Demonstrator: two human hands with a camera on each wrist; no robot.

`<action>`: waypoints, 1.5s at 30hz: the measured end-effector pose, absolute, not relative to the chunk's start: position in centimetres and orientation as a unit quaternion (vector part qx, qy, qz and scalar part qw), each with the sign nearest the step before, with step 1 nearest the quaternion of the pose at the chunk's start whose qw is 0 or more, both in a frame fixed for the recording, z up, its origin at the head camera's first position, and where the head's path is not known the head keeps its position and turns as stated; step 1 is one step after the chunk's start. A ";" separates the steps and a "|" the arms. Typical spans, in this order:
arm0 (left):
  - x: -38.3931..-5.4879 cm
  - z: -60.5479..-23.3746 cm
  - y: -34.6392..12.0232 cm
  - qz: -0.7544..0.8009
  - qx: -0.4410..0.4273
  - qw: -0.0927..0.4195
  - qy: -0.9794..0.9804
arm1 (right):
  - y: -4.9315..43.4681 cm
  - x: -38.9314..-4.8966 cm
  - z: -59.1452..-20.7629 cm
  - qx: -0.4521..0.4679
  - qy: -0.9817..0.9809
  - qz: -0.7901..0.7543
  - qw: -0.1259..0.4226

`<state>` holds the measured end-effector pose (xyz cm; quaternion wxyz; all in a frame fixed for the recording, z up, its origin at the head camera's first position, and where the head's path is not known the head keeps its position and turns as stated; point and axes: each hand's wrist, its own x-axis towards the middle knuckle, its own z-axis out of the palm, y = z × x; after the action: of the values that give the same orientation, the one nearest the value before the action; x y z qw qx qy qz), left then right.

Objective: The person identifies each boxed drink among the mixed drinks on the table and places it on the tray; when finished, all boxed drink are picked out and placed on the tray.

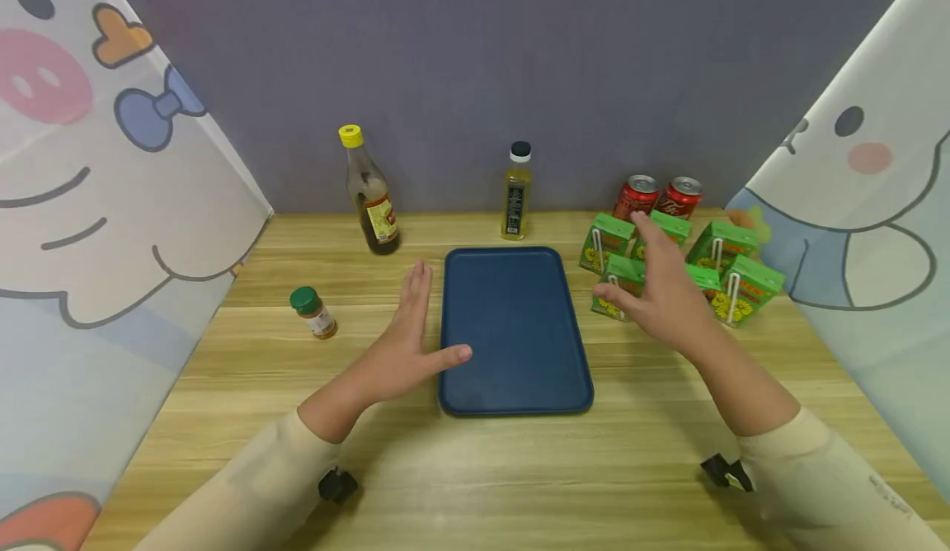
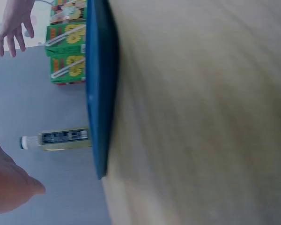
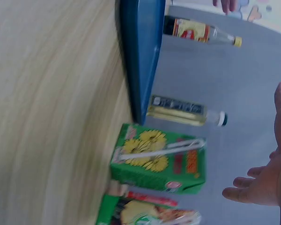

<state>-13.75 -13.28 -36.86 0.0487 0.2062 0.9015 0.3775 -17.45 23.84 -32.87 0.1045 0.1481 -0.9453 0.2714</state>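
Note:
My left hand (image 1: 404, 345) hovers over the left edge of a dark blue tray (image 1: 512, 328), fingers straight and thumb spread, holding nothing. Over at the right, my right hand (image 1: 660, 287) is held above a group of green drink cartons (image 1: 736, 289), thumb out to the left and nothing in its grasp. It covers part of several cartons in the head view. A carton with yellow flowers and a white straw (image 3: 159, 157) shows large in the right wrist view, below the right hand's fingers (image 3: 243, 192).
Behind the tray stands an oil bottle (image 1: 515, 192); a dark sauce bottle with a yellow cap (image 1: 374, 196) is to its left. A green-lidded spice jar (image 1: 315, 313) stands at the left. Two red cans (image 1: 637, 196) are behind the cartons, near the grey back wall (image 1: 475, 81).

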 end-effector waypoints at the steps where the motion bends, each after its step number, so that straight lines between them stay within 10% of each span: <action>1: -13.8 -37.1 -13.3 0.394 0.198 0.063 0.895 | 24.2 -17.6 -32.9 0.136 -0.941 0.294 0.098; 17: -13.2 -40.0 -13.9 0.366 0.116 0.237 0.892 | 26.5 -19.7 -36.0 0.051 -0.934 0.354 0.006; 45: -12.3 -40.8 -13.4 0.213 0.174 0.188 0.943 | 22.9 -23.2 -33.3 0.122 -0.952 0.278 0.023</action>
<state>-12.28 -13.37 -40.79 0.1877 0.1741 0.9430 0.2126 -23.20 22.87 -33.30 0.0234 0.1218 -0.9524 0.2784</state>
